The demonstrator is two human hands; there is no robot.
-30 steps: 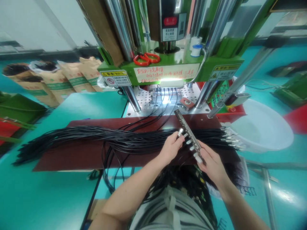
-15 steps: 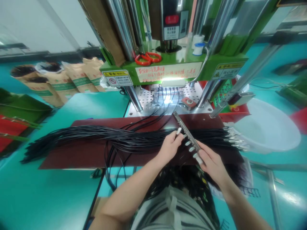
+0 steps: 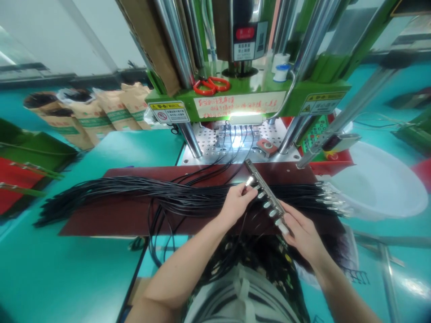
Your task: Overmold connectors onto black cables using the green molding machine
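Observation:
My right hand (image 3: 303,226) grips the lower end of a long metal bar (image 3: 263,186), tilted from upper left to lower right. Several silver connectors (image 3: 271,209) sit in a row along its left edge. Between thumb and fingers, my left hand (image 3: 235,202) pinches a cable connector (image 3: 249,181) close to the bar's upper part; whether it touches the bar I cannot tell. Behind both hands lies a thick bundle of black cables (image 3: 168,193) on a dark red board (image 3: 111,222), its silver connector ends (image 3: 333,199) spread at the right.
Ahead stands a green press (image 3: 299,95) with a perforated metal bed (image 3: 202,142), where several cables run into a lit mould (image 3: 237,137). Red-handled scissors (image 3: 211,86) and a thread spool (image 3: 281,73) lie on its ledge. A white basin (image 3: 380,179) is right, paper sacks (image 3: 94,114) far left.
The view has shifted slightly. My left hand still pinches the connector beside the bar, and my right hand keeps its hold; both have barely moved.

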